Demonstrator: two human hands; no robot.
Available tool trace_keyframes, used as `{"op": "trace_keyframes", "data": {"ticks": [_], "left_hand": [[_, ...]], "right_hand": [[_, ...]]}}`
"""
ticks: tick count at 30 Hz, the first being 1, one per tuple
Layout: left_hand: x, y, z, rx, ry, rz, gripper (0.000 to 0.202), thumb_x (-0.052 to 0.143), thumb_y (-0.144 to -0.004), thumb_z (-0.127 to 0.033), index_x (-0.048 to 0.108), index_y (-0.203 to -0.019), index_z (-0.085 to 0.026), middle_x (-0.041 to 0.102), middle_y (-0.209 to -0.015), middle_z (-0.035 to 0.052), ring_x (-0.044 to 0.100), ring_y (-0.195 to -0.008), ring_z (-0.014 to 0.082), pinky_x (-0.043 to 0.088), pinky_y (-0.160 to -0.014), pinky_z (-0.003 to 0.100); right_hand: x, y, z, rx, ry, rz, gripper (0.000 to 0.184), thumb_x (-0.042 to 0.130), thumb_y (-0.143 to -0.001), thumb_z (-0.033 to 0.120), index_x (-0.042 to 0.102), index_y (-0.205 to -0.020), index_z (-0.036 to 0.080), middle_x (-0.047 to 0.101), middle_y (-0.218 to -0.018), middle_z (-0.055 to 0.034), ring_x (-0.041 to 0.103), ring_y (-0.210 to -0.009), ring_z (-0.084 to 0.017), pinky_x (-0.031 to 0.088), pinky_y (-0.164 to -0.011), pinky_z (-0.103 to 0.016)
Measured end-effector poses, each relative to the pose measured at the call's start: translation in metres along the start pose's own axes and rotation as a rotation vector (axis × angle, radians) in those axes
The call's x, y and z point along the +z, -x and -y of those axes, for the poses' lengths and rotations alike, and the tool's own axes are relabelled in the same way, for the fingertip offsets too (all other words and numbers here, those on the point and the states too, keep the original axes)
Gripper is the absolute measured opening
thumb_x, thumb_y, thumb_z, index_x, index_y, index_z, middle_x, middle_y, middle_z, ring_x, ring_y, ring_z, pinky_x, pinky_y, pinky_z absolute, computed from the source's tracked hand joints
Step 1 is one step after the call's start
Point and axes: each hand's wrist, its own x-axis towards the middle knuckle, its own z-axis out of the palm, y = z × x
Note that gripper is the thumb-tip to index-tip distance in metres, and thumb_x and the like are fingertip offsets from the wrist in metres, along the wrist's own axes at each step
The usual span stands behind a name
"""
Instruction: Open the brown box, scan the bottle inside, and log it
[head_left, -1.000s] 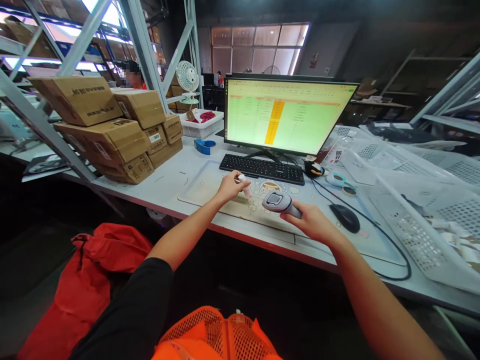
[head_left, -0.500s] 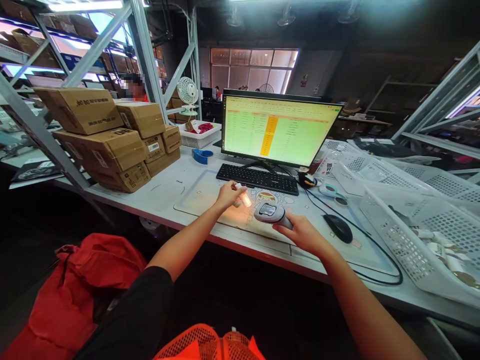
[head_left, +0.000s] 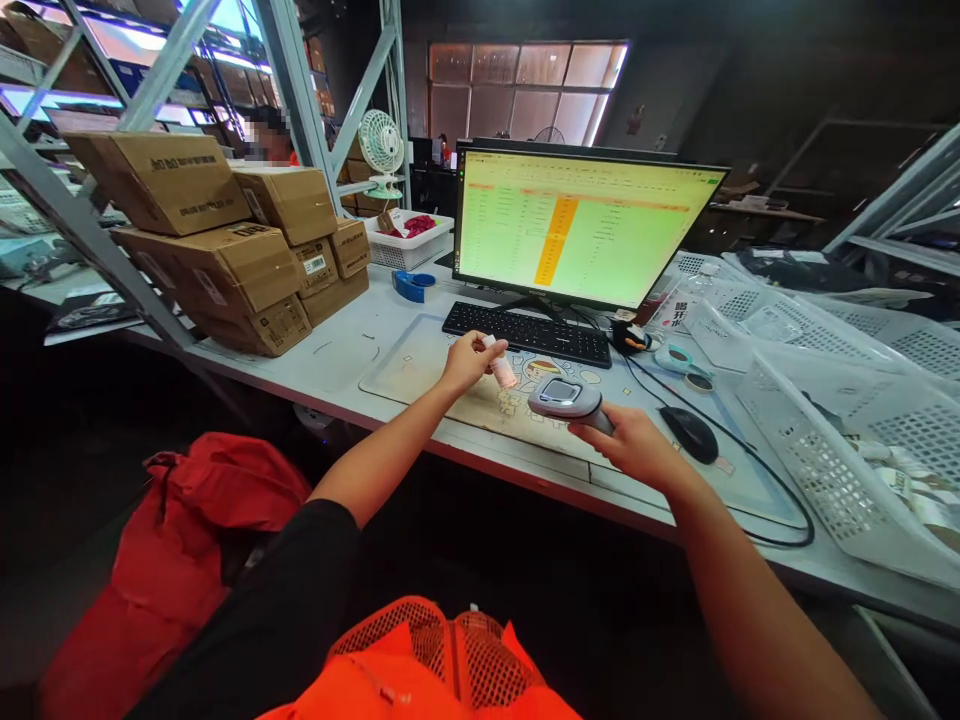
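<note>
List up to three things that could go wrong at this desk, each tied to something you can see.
1. The small tube is pinched only at the left hand's fingertips, so it might slip onto the desk mat.
2. The scanner in the right hand sits close to the tube and might knock it.
3. The mouse cable loops near the table edge and the right forearm could snag it.

Small tube [head_left: 501, 368]: pale, whitish-pink, slim, capped end up. Tilted, lower end leaning toward the scanner, held above the desk mat near the front edge of the table.

Handheld scanner [head_left: 564, 398]: grey body, rounded head with dark window facing up. Lies roughly level, head pointing at the tube, just beside it, apart.
</note>
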Motion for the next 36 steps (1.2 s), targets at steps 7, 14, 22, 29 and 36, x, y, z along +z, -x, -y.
{"op": "trace_keyframes", "data": {"ticks": [7,14,22,29,36], "left_hand": [[0.0,0.003,0.005,0.105,-0.096,-0.027,0.034,0.089,-0.078,-0.038,0.065,-0.088,-0.017,0.067,-0.083,0.0017,0.063,-0.071,0.0137,0.054,-0.056,0.022],[0.001,0.005,0.012,0.164,-0.181,-0.016,0.032,0.084,-0.08,-0.043,0.066,-0.092,-0.019,0.07,-0.086,0.0018,0.065,-0.077,0.0158,0.055,-0.068,0.026],[0.0,0.004,0.015,0.198,-0.175,-0.019,0.03,0.083,-0.082,-0.042,0.065,-0.09,-0.019,0.071,-0.083,0.0009,0.065,-0.074,0.0161,0.053,-0.072,0.027],[-0.021,0.005,0.021,0.228,-0.555,-0.109,0.022,0.08,-0.089,-0.036,0.065,-0.098,-0.021,0.074,-0.092,0.0021,0.069,-0.078,0.0179,0.047,-0.077,0.027],[-0.037,0.008,0.041,0.222,-0.713,-0.097,0.026,0.072,-0.096,-0.037,0.063,-0.114,-0.02,0.075,-0.104,0.0074,0.071,-0.087,0.022,0.047,-0.082,0.029]], "right_hand": [[-0.004,0.004,0.009,-0.004,-0.003,-0.03,0.039,0.061,-0.09,0.059,0.067,-0.082,0.021,0.064,-0.075,-0.0044,0.058,-0.068,-0.021,0.046,-0.064,-0.034],[0.001,0.001,0.007,-0.009,-0.014,-0.029,0.037,0.06,-0.09,0.058,0.068,-0.085,0.022,0.068,-0.075,-0.0041,0.059,-0.069,-0.022,0.046,-0.064,-0.034],[0.002,0.0,0.009,-0.002,0.022,-0.033,0.037,0.06,-0.09,0.056,0.07,-0.09,0.02,0.074,-0.084,-0.0064,0.063,-0.073,-0.022,0.047,-0.067,-0.033],[0.003,-0.022,-0.045,0.247,0.319,-0.158,0.043,0.061,-0.097,0.052,0.07,-0.117,0.015,0.076,-0.099,-0.0132,0.069,-0.088,-0.027,0.048,-0.074,-0.033],[0.025,-0.029,-0.09,0.535,0.558,-0.099,0.052,0.048,-0.104,0.034,0.057,-0.144,0.001,0.07,-0.124,-0.0295,0.07,-0.114,-0.038,0.052,-0.089,-0.044]]}}
